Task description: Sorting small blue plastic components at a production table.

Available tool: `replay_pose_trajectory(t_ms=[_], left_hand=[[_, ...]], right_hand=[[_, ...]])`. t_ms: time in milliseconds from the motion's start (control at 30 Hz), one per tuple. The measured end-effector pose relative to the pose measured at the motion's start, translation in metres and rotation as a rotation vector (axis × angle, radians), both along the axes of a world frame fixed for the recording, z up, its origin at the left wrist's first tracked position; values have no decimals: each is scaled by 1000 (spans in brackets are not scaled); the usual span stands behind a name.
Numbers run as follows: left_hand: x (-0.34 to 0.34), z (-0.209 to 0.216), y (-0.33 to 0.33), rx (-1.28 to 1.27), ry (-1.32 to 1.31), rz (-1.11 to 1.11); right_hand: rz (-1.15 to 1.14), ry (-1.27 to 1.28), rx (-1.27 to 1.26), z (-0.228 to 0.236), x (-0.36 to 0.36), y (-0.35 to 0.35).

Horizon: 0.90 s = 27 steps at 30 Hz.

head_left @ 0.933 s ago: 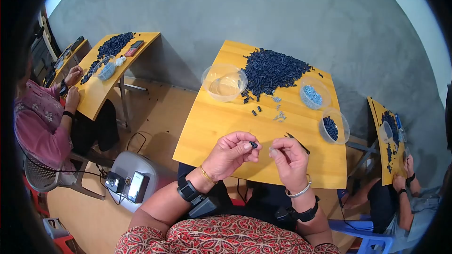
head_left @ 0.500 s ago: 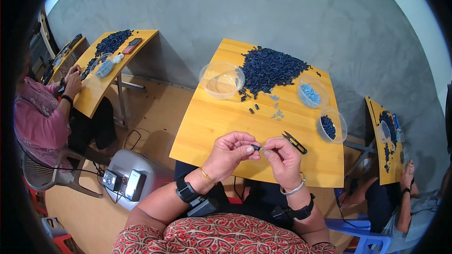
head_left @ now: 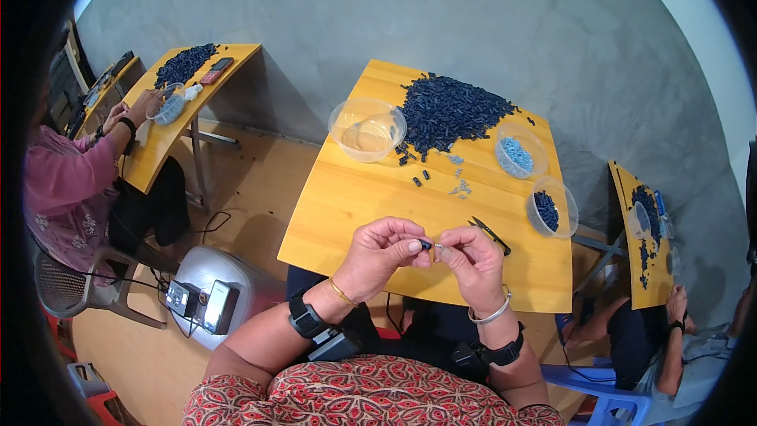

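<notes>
Above the near edge of the yellow table (head_left: 331, 229), my left hand (head_left: 385, 253) pinches a small dark blue cylindrical piece (head_left: 425, 244) between thumb and fingertips. Close to its end, my right hand (head_left: 471, 259) holds a tiny pale piece (head_left: 438, 247) in a pinch; whether the two pieces touch is too small to tell. Beside my right hand lie black thread snips (head_left: 492, 237), partly covered by the fingers. Farther off is a large heap of dark blue pieces (head_left: 453, 114), with a few loose ones and small pale bits (head_left: 461, 188) in front.
A clear bowl (head_left: 347, 142) stands left of the heap. On the right are a bowl of light blue bits (head_left: 516, 155) and a bowl of dark pieces (head_left: 546, 211). Co-workers sit at tables on both sides. A grey bin-like box (head_left: 205, 268) carrying devices stands at left.
My hands stay pinched, with a slightly wider gap showing between the fingertips. The view has shifted a little. The left co-worker's hand has moved toward the bowl there.
</notes>
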<state>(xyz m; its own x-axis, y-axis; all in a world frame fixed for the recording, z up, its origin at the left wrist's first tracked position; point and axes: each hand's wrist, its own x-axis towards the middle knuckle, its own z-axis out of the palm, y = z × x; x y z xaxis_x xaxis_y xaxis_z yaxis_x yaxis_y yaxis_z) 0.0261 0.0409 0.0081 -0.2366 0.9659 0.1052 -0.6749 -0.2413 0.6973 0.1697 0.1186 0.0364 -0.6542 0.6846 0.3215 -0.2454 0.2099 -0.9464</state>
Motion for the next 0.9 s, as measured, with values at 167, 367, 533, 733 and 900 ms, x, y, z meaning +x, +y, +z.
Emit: replay_pose_trajectory(t_ms=[167,367,533,733,900], left_hand=[[0,-3,-2,-58,173,-14],[3,3,-2,-13,314,-6],[2,4,-2,-16,299,-10],[2,1,-1,-50,148,-20],[0,-5,-1,-62,-19,-57]], right_hand=[[24,0,-158,0,0,4],[45,13,-122,-6,-1,5],[57,23,-150,-7,-2,4],[90,53,-186,-7,0,8],[28,85,-181,-10,-1,8]])
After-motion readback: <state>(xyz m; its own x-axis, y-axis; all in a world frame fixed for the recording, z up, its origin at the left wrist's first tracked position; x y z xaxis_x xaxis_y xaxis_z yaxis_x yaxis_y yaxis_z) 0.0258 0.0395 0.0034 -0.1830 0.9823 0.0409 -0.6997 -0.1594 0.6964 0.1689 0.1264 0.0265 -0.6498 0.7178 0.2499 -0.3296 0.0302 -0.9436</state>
